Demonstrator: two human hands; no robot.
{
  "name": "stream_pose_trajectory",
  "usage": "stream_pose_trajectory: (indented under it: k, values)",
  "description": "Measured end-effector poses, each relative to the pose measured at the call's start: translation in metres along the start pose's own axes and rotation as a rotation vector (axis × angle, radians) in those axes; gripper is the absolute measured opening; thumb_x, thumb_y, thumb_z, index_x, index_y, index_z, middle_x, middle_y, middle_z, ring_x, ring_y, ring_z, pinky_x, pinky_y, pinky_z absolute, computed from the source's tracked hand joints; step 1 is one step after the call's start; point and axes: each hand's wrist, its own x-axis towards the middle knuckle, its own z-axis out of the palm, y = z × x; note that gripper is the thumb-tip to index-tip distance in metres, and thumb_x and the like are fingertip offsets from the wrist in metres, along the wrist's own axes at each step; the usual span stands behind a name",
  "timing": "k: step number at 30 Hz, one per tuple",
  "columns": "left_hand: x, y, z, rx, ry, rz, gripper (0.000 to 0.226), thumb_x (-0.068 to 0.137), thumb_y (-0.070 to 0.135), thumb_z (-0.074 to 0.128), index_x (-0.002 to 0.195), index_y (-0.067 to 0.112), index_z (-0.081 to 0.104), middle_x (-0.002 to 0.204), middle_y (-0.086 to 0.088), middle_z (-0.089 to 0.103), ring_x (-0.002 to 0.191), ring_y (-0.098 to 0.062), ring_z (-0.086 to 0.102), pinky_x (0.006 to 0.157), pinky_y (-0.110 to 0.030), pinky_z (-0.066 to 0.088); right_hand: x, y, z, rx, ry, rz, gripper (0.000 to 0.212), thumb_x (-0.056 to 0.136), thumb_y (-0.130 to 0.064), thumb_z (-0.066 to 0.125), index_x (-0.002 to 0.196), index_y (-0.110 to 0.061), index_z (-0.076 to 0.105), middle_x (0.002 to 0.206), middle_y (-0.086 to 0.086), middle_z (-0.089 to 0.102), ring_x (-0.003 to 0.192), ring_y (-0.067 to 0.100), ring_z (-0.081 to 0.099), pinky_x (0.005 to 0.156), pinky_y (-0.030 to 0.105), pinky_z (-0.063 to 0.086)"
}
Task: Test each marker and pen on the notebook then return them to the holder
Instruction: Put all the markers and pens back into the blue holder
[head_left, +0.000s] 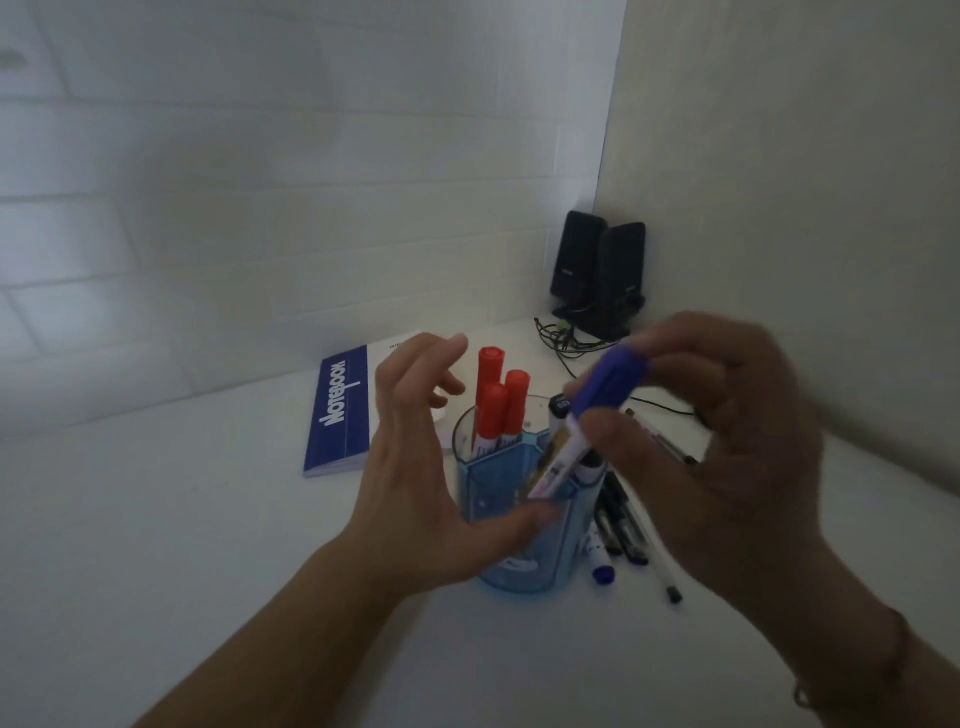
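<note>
Two black speakers (597, 273) stand well behind the blue translucent holder (524, 525), in the corner where the walls meet, with a tangle of cables (563, 340) at their feet. Behind and to the left of the holder we see the notebook (340, 413) lying closed on the white desk (208, 545), its blue cover up. Three red-capped markers (498, 402) stand upright in the holder's back compartment. Just right of the holder lie several pens (631, 530) and a blue-capped marker (600, 566), loose on the desk.

Our left hand (410, 483) arches beside the holder's left wall, fingers spread and loosely bent, thumb touching the front; it grips nothing. Our right hand (727, 431), blurred, pinches a purple-capped marker (582, 431) near its cap. That marker tilts, its lower end dipping into the holder's front compartment, and it crosses in front of a black-capped marker (563, 402) standing there.
</note>
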Motion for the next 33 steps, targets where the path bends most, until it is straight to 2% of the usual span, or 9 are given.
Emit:
stream_pose_trajectory:
  k: [4, 8, 13, 17, 23, 27, 29, 31, 33]
  values:
    - [0.0, 0.0, 0.001, -0.04, 0.006, 0.019, 0.092, 0.06, 0.043, 0.073, 0.133, 0.014, 0.026, 0.132, 0.009, 0.027, 0.105, -0.028, 0.048, 0.088, -0.029, 0.042, -0.002, 0.005, -0.002, -0.114, -0.06, -0.054, 0.011, 0.089, -0.028, 0.054, 0.091, -0.019, 0.061, 0.108, 0.0, 0.064, 0.105, 0.018, 0.058, 0.087, 0.036, 0.045]
    - [-0.003, -0.003, 0.003, -0.037, -0.04, -0.008, 0.093, 0.06, 0.045, 0.074, 0.134, 0.018, 0.025, 0.134, 0.003, 0.027, 0.107, -0.019, 0.047, 0.089, -0.028, 0.043, -0.002, 0.022, -0.02, -0.157, 0.095, 0.253, 0.01, 0.092, -0.019, 0.055, 0.085, -0.02, 0.061, 0.082, -0.006, 0.066, 0.068, 0.007, 0.059, 0.061, 0.016, 0.045]
    - [-0.003, -0.002, 0.005, -0.055, 0.0, -0.011, 0.088, 0.065, 0.062, 0.071, 0.13, 0.019, 0.03, 0.133, 0.01, 0.028, 0.104, -0.018, 0.045, 0.09, -0.023, 0.04, -0.023, 0.049, -0.023, -0.52, -0.6, 0.612, 0.015, 0.086, -0.033, 0.065, 0.076, -0.04, 0.056, 0.073, -0.02, 0.059, 0.066, -0.003, 0.053, 0.059, 0.013, 0.037]
    - [-0.003, 0.001, 0.005, -0.043, 0.048, 0.068, 0.067, 0.081, 0.063, 0.052, 0.128, 0.016, 0.036, 0.131, 0.013, 0.032, 0.11, -0.019, 0.043, 0.092, -0.025, 0.038, -0.026, 0.042, -0.014, -0.571, -0.778, 0.6, 0.019, 0.081, -0.05, 0.062, 0.073, -0.033, 0.056, 0.075, -0.014, 0.059, 0.071, 0.0, 0.053, 0.061, 0.02, 0.04]
    - [-0.003, -0.001, 0.004, -0.039, 0.008, 0.11, 0.074, 0.071, 0.047, 0.072, 0.126, 0.012, 0.038, 0.122, 0.001, 0.038, 0.113, -0.013, 0.041, 0.092, -0.023, 0.04, -0.031, 0.025, -0.011, -0.835, -0.949, 0.481, 0.049, 0.071, -0.071, 0.05, 0.07, -0.023, 0.06, 0.068, -0.006, 0.062, 0.063, 0.007, 0.056, 0.055, 0.024, 0.042]
    - [-0.003, 0.0, 0.004, -0.036, 0.021, 0.127, 0.08, 0.062, 0.038, 0.078, 0.127, 0.015, 0.037, 0.124, 0.005, 0.035, 0.115, -0.013, 0.041, 0.091, -0.023, 0.041, -0.03, 0.019, -0.008, -0.842, -0.928, 0.54, 0.042, 0.077, -0.062, 0.05, 0.074, -0.022, 0.063, 0.076, -0.004, 0.066, 0.071, 0.011, 0.061, 0.057, 0.022, 0.042]
    - [-0.002, 0.001, 0.004, -0.034, 0.016, 0.14, 0.078, 0.064, 0.039, 0.077, 0.127, 0.017, 0.037, 0.123, 0.006, 0.036, 0.117, -0.009, 0.04, 0.093, -0.021, 0.04, -0.023, 0.024, -0.018, -0.82, -0.796, 0.643, 0.039, 0.081, -0.06, 0.052, 0.07, -0.023, 0.06, 0.072, -0.005, 0.064, 0.066, 0.008, 0.059, 0.05, 0.02, 0.036]
    - [-0.001, 0.004, 0.004, -0.037, 0.011, 0.143, 0.072, 0.067, 0.039, 0.075, 0.126, 0.017, 0.039, 0.121, 0.005, 0.039, 0.118, -0.006, 0.04, 0.094, -0.02, 0.039, -0.015, 0.029, -0.031, -0.748, -0.478, 0.665, 0.031, 0.081, -0.05, 0.062, 0.065, -0.025, 0.054, 0.065, -0.009, 0.057, 0.058, 0.004, 0.052, 0.047, 0.019, 0.031]
    - [-0.002, 0.005, 0.004, -0.041, 0.013, 0.145, 0.068, 0.068, 0.038, 0.074, 0.124, 0.016, 0.041, 0.12, 0.004, 0.041, 0.118, -0.005, 0.04, 0.094, -0.02, 0.039, -0.007, 0.034, -0.047, -0.523, -0.004, 0.603, 0.017, 0.083, -0.034, 0.066, 0.073, -0.027, 0.055, 0.067, -0.01, 0.059, 0.057, 0.006, 0.054, 0.046, 0.016, 0.037]
